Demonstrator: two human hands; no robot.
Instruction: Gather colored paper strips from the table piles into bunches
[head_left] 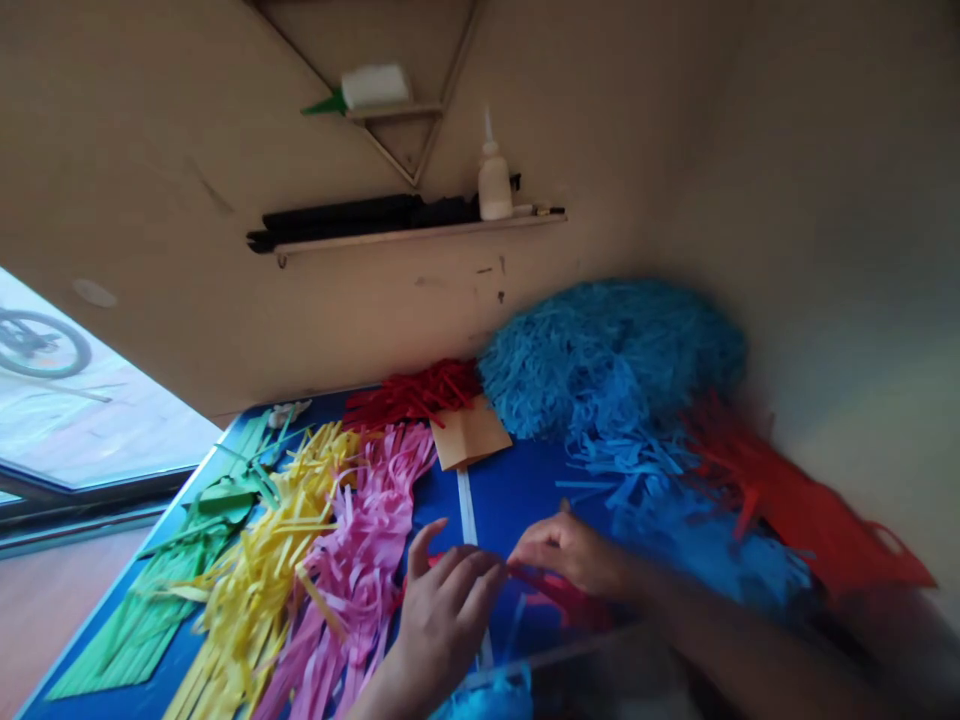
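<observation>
Over the blue table (525, 480), my left hand (450, 605) and my right hand (574, 550) meet near the front edge. Red paper strips (562, 598) run between and beneath them. The fingers of my left hand curl towards the strips, index finger raised, thumb side near the pink fringe. My right hand pinches the red paper with thumb and fingers together. Just left of my hands lies the pink fringed paper (360, 560). Part of the red paper is hidden behind the fingers and blurred.
Yellow (262, 580) and green fringes (172, 570) lie left. A big blue paper heap (615, 350), red fringe (427, 390) and tan card (472, 434) are at the back. Red paper (825, 520) lies right. A wall shelf (420, 236) holds a glue bottle (495, 182).
</observation>
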